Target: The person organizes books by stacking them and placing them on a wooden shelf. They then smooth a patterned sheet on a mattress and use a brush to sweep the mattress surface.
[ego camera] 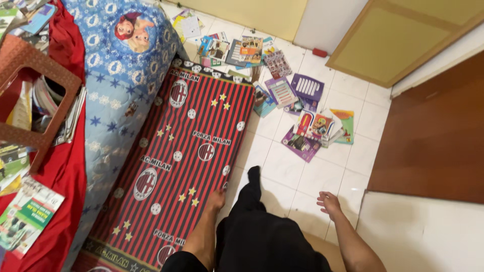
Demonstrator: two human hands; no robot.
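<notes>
Left hand (217, 200): down at the near right edge of the red-and-black striped mattress (186, 151), fingers against or just over that edge. Can't tell if it's gripping or just resting; the fingers are hidden from this angle. Right hand (328, 202): open, fingers loosely spread, hovering over bare white tile floor (302, 176), holding nothing. A leg in black trousers (252, 221) runs between the two hands.

Key relation: the mattress lies left of the body, long axis running from near-left up to far-right. The left hand is on it; the right is well apart, across the leg.

Left of the mattress: a blue patterned bolster (121, 90), touching along its length, then red cloth (65, 166) with a brown plastic stool (30, 95) and a green booklet (27, 214) on it.

Room: open tile right of the mattress, between it and the brown wooden panel (433, 136) at right. Farther out, scattered books and booklets (302, 118) cover the floor just past the mattress's far right corner, more up near the wall (242, 15). A yellow door (403, 38) is at far right.
</notes>
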